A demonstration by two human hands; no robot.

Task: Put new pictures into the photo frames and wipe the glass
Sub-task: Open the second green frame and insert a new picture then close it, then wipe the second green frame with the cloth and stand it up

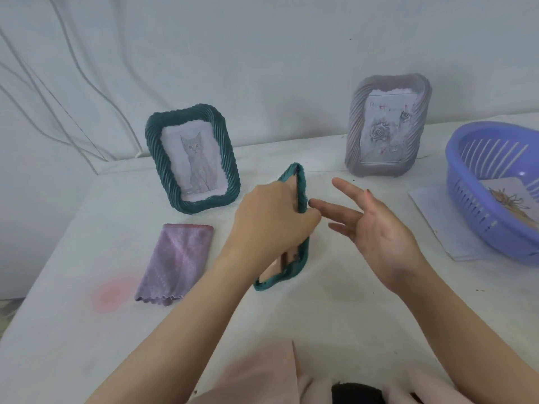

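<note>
The left hand (271, 217) grips the dark green photo frame (302, 185) edge-on at mid-worktop (320, 301), brown backing showing. The right hand (376, 225) hovers beside it, its fingers (335, 207) spread and empty. The likely next move is fetching a picture (507, 196) from the purple basket (466, 205).

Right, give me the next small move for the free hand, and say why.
Probably close the right hand onto the teal frame at its free edge to steady it. The left hand grips that frame on edge with its brown backing showing, while the right hand hovers open just beside it, touching nothing. Two hands would likely make opening the back easier.
</note>
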